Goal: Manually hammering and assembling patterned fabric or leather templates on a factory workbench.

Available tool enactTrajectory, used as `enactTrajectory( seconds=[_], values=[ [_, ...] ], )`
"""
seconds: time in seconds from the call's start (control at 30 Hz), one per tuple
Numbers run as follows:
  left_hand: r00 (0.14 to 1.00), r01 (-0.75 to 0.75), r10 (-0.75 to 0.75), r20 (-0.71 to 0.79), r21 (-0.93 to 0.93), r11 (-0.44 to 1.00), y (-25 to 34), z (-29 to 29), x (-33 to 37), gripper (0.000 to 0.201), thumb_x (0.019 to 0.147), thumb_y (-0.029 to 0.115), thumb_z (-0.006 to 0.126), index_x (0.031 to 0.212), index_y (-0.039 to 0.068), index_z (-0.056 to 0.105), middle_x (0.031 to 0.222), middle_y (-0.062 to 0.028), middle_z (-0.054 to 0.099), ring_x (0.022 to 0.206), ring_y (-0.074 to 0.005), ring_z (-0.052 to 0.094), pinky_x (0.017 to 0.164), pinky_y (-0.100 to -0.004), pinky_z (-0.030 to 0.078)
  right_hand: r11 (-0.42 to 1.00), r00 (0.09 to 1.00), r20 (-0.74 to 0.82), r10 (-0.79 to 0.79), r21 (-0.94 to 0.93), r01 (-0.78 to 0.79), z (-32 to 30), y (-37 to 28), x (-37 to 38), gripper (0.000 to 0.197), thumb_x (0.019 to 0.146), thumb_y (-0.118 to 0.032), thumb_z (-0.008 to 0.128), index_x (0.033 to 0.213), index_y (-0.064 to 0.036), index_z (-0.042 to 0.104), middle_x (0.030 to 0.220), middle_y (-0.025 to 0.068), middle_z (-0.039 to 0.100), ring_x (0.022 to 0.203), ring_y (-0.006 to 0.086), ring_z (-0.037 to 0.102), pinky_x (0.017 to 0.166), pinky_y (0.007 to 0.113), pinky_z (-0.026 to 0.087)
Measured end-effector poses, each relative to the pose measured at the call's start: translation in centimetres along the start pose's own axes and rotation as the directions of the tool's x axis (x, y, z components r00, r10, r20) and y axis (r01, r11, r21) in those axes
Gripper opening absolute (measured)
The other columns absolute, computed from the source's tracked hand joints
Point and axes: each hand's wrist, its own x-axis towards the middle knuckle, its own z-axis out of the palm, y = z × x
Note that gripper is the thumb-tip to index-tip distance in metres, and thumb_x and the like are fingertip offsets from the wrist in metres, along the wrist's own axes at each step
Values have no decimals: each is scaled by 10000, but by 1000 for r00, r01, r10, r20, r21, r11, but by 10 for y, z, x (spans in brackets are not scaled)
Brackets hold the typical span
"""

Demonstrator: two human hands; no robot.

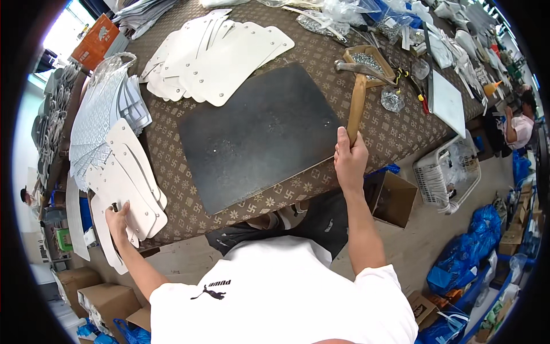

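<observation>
Our right hand (350, 157) has its fingers wrapped round the handle of a claw hammer with a pale wooden handle and grey metal head (356, 109), the thumb laid along the wood. Our left hand (118, 222) pinches a short, dark, rod-like piece (114, 206) between thumb and fingers; we cannot tell whether those fingertips also touch the fanned stack of white, round-cornered panels with metal studs (129, 172) beneath them, at the table's left edge. The hammer head overlaps the near side of a small tan tray of metal bits (382, 59); whether they touch, we cannot tell.

Between our hands lies a flat, black, rectangular slab (260, 135), its right front corner just beside our right hand. A strip of brown, patterned tablecloth (395, 132) runs between the slab's front edge and the table edge nearest us, and a broader stretch lies to its right. Beyond the slab's far left corner, a second spread of white studded panels (229, 57) overlaps its rim. Past the table's right side stand a brown cardboard box (398, 200) and a white plastic basket (429, 178).
</observation>
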Motion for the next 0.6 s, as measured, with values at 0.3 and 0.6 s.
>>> enactTrajectory(
  seconds=[0.3, 0.6],
  values=[
    [862, -507, 429, -271, -453, 733, 128, -62, -57, 127, 976, 131, 698, 1043, 31, 660, 760, 68, 483, 680, -43, 445, 608, -234, 367, 999, 1000, -18, 7, 43, -7, 0, -10, -2, 314, 1050, -326, 598, 851, -129, 458, 631, -80, 390, 460, 1, 351, 386, 194, 292],
    [298, -836, 924, 239, -402, 374, 309, 104, -125, 292, 905, 211, 749, 1078, -18, 696, 804, -74, 667, 697, -171, 593, 683, -319, 480, 996, 999, -17, 33, 85, -31, -3, -13, -16, 304, 1057, -311, 587, 849, -118, 479, 623, -85, 391, 466, 4, 350, 395, 198, 280]
  ],
)
